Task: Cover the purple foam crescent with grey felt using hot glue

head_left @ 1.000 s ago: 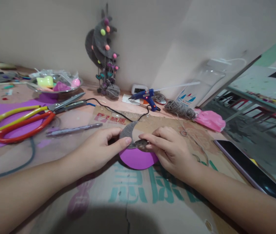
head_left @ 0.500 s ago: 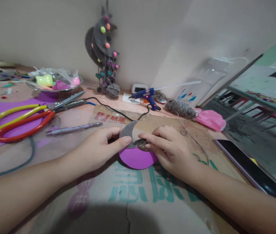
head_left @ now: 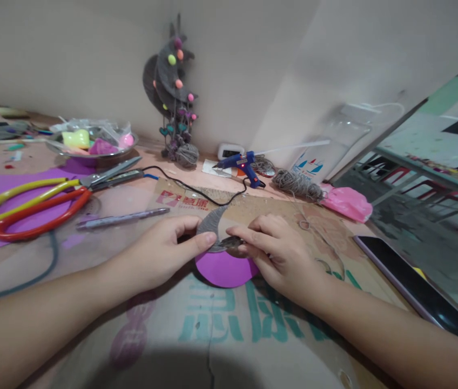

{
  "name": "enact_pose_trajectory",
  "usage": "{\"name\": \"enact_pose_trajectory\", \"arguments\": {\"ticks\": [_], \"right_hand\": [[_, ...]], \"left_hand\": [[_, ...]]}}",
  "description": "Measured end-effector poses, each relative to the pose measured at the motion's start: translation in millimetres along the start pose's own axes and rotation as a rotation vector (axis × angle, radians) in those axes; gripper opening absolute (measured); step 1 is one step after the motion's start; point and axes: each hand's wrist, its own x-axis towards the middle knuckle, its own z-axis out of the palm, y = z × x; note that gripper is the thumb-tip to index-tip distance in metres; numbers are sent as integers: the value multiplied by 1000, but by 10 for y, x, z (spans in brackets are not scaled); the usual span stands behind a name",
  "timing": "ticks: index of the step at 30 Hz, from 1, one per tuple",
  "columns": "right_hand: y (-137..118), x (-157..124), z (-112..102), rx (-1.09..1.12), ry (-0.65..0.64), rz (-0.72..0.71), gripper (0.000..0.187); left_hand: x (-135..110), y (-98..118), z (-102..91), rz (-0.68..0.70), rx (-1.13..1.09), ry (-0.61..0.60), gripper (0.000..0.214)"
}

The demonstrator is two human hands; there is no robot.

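**Colleague:** What do you have in the hands at this moment?

**Me:** My left hand is closed in a pinch on the grey crescent. The thumb lies on top near the inner edge, and the other fingers are curled behind. My right hand is closed too, and its fingertips nip the lower tip of the same crescent. The crescent is in the middle of the frame. Its lower part lies over a purple disc, which rests flat on the cardboard sheet.

**Colleague:** How would you do this well?

**Me:** I think the pressure should be light and even, so the thin tip does not bend or slide off the disc. I would press downward and not pull the ends apart. I cannot tell if there is glue between the two pieces.

**Colleague:** And around the hands?

**Me:** Just above the centre, the blue glue gun shows a red light, and its black cable runs near the upper tip of the crescent. It is better to hold the wrists away from it. At the left are the big scissors, with a pen below them. In the upper left is a metal bowl with coloured pieces. At the right are a twine bundle and a pink bag. A dark phone lies at the lower right.
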Motion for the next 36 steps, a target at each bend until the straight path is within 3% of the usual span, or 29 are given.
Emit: {"name": "enact_pose_trajectory", "arguments": {"ticks": [36], "right_hand": [[19,11,-11,-5,58,-16,24]], "left_hand": [[-10,13,16,14,-6,34,29]]}}
